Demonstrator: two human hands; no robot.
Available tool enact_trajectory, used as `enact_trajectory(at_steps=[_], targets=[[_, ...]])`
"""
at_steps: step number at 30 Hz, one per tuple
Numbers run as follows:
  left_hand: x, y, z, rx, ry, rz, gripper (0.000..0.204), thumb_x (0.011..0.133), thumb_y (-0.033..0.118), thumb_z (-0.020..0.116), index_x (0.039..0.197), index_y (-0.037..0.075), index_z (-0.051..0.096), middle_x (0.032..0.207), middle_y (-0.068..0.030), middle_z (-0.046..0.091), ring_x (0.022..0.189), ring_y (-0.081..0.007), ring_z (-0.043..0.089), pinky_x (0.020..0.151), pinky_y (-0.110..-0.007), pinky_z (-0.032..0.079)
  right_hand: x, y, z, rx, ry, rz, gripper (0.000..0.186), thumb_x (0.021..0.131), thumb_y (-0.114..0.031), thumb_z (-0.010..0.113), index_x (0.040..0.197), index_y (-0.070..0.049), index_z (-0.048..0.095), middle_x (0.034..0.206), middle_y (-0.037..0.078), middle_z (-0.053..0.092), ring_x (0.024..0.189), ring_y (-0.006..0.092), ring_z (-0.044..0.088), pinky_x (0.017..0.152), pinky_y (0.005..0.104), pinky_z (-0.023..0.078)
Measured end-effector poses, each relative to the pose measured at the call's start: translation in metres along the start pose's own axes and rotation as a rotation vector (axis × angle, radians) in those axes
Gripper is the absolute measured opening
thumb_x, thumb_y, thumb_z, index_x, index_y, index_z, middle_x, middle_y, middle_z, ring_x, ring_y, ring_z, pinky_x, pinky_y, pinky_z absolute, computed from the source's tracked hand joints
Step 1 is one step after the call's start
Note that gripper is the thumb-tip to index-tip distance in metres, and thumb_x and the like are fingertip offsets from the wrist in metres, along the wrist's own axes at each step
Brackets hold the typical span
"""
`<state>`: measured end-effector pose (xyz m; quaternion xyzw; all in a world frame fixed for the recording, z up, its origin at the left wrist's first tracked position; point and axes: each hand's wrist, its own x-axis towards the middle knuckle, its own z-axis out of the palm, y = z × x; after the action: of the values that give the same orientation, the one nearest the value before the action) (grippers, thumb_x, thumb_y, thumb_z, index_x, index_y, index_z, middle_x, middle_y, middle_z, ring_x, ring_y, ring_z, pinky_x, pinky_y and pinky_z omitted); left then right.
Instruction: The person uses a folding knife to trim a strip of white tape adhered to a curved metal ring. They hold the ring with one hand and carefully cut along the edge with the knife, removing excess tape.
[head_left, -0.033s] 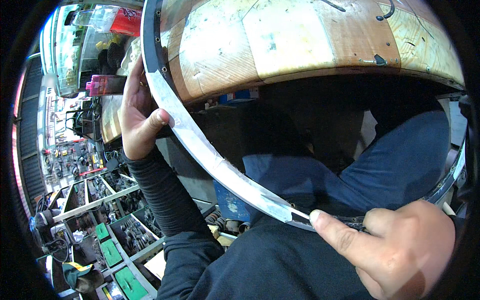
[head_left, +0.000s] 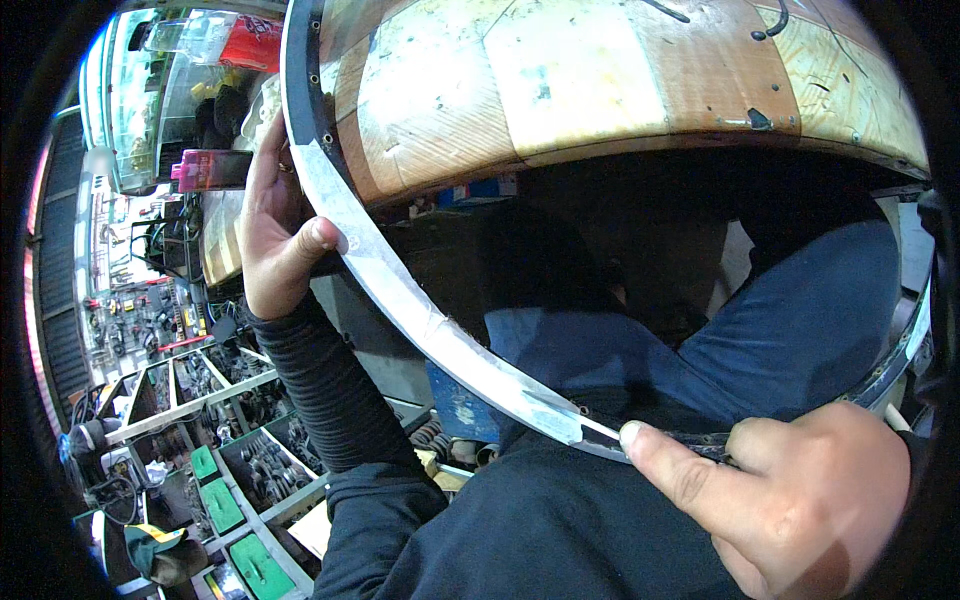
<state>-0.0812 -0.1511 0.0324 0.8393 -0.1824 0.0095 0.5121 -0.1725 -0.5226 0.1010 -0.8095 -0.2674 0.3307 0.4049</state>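
Note:
A large curved rim with small metal-edged holes arches from the upper middle down across my lap to the right. A pale, translucent strip lies along much of its left and lower section. My left hand grips the rim's left side, thumb against the strip and fingers reaching up behind it. At the lower right, my right hand holds the rim with curled fingers, its index fingertip pressed on the channel at the strip's end.
A scuffed patchwork-wood worktop spans the top, with my legs below. At left are a red-and-clear container, a pink-capped bottle, divided trays of metal parts, green boxes and a cap.

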Motion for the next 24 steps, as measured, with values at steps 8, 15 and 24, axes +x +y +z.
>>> enact_trajectory(at_steps=[8, 15, 24], targets=[[0.003, -0.003, -0.002, 0.058, -0.002, 0.022, 0.120, 0.067, 0.051, 0.089, 0.153, -0.004, 0.026, 0.150, -0.0208, 0.042, 0.138, -0.0279, 0.043, 0.113, -0.039, 0.035, -0.013, 0.010, 0.024, -0.252, 0.040, -0.076, 0.051, 0.080, 0.001, 0.062, 0.131, -0.007, 0.064, 0.067, 0.012, 0.053, 0.053, 0.0274, 0.056, 0.051, 0.0354, 0.049], [0.005, -0.006, -0.002, 0.045, -0.021, 0.026, 0.118, 0.069, 0.048, 0.088, 0.154, -0.004, 0.025, 0.148, -0.0211, 0.044, 0.138, -0.0283, 0.044, 0.113, -0.039, 0.035, -0.009, 0.000, 0.011, -0.142, -0.007, 0.020, 0.053, 0.079, 0.001, 0.062, 0.131, -0.008, 0.064, 0.066, 0.011, 0.051, 0.051, 0.0252, 0.053, 0.050, 0.0346, 0.048], [0.004, -0.007, -0.004, 0.011, -0.028, 0.006, 0.116, 0.070, 0.046, 0.088, 0.154, -0.002, 0.025, 0.149, -0.0207, 0.042, 0.138, -0.0279, 0.044, 0.114, -0.039, 0.033, -0.009, -0.006, 0.011, -0.355, -0.053, -0.031, 0.055, 0.078, 0.001, 0.062, 0.132, -0.010, 0.064, 0.065, 0.008, 0.047, 0.048, 0.0221, 0.049, 0.048, 0.0327, 0.046]])
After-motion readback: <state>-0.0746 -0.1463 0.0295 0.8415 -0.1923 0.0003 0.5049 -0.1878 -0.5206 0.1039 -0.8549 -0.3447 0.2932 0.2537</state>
